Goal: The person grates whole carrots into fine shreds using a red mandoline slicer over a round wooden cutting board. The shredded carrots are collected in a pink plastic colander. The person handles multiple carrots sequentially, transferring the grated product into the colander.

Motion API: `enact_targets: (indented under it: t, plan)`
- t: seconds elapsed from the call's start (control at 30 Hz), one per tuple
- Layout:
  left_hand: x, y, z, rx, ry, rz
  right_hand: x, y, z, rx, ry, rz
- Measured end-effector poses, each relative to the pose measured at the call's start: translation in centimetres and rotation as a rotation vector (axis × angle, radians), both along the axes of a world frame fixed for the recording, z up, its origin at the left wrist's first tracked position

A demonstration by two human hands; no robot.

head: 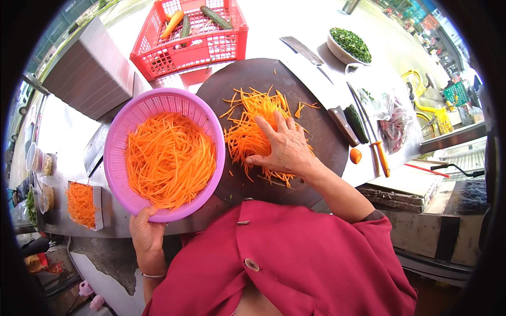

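My left hand [147,231] grips the near rim of a pink plastic colander [218,173], thumb over the edge. Shredded carrot [170,158] lies heaped inside it. The colander's right side overlaps a round dark cutting board [328,154]. On that board is a loose pile of carrot shreds [253,118], and my right hand [282,146] rests on the pile with fingers spread. A few stray shreds lie around the pile. Whatever is under my right palm is hidden.
Behind the board stands a red plastic crate [189,57] with cucumbers and a carrot. Rightward lie a cleaver [302,49], a wooden-handled knife [343,126], a cucumber [355,122], an orange-handled tool [381,158] and a bowl of chopped greens [350,45]. A white tray of shredded carrot [97,207] sits left.
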State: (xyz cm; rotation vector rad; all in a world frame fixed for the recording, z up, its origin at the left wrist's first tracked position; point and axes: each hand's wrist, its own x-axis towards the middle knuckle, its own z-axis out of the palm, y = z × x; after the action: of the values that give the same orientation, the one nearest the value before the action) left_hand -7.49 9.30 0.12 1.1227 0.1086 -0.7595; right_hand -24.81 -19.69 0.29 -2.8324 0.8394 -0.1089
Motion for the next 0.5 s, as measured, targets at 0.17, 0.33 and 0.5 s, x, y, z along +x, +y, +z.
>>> enact_targets:
  t: [0.17,0.33,0.5]
  plan:
    - [-0.2,-0.4,0.2,-0.001,0.025,-0.002,0.9,-0.4,-1.1,-0.038,0.004,0.022]
    - [-0.3,-0.6,0.0,-0.006,0.023,-0.024,0.4,-2.7,-2.4,0.054,-0.189,0.062]
    - [-0.8,-1.1,0.1,-0.002,0.025,-0.055,-1.0,-4.6,-1.7,0.412,-0.426,-0.065]
